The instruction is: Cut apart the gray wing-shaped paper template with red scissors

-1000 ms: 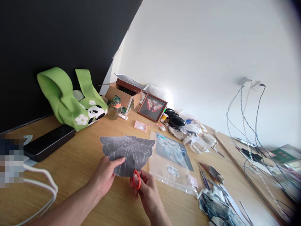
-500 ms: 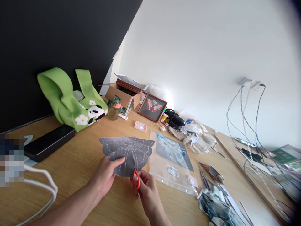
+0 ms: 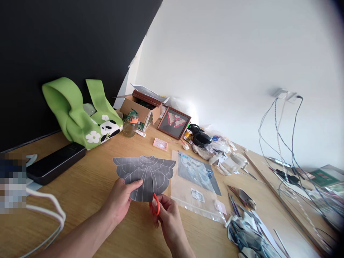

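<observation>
A dark grey paper cutout [image 3: 142, 173] with white lines and scalloped edges, shaped like a caped garment, is held up above the wooden table. My left hand [image 3: 124, 195] grips its lower left side, thumb on top and fingers underneath. Orange-handled scissors [image 3: 156, 205] are in my right hand [image 3: 167, 211], fingers closed around the loops. Their blades meet the paper at its lower right, along a line running up from the bottom edge; how far apart the blades are I cannot tell.
Right of the paper lies a clear zip bag [image 3: 185, 195] with a grey sheet. Behind are a pink box [image 3: 160, 144], a bottle [image 3: 130, 125] and a framed butterfly-shaped piece [image 3: 174, 122]. A green panda bag [image 3: 80, 122] and a black case [image 3: 57, 161] stand left; crumpled cloth [image 3: 247, 233] lies front right.
Almost nothing differs. The paper has shifted very slightly left, while both hands and the scissors keep nearly the same position.
</observation>
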### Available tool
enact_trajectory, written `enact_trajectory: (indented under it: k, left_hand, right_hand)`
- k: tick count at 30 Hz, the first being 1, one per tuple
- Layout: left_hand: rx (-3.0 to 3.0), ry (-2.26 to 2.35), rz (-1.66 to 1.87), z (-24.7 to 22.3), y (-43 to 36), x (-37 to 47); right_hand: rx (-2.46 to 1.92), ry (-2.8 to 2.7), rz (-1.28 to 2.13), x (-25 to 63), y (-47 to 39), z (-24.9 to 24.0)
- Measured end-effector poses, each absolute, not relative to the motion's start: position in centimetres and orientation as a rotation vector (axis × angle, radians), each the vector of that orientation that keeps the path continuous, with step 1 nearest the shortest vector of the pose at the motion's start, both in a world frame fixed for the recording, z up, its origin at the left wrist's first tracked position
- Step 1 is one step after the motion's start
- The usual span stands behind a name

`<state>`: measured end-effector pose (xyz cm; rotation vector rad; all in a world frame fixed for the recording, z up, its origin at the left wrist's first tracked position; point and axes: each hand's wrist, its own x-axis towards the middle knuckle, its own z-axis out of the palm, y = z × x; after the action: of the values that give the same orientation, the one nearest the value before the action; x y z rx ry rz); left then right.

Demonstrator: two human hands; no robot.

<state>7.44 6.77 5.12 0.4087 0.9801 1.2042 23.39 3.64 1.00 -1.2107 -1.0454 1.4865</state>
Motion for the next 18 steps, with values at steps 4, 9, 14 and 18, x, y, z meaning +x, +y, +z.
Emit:
enact_trajectory:
  k: [4,9,14,18]
  left_hand:
    - [0.409,1.015,1.214,4.96,6.8,7.46]
    - [0.439,0.98,1.206,5.25,6.7,7.53]
    - [0.439,0.966,1.189,5.37,6.62,7.55]
    - [0.41,0.983,1.221,5.33,6.55,7.55]
  right_hand:
    - [-1.225,-1.046,1.484,23.4,3.66,1.1]
    - [-1.226,-1.05,1.479,23.45,3.62,1.21]
    - [-1.219,-1.05,1.481,23.42,3.59,1.24]
    - [-1.22,-1.06,1.474,23.45,3.58,1.08]
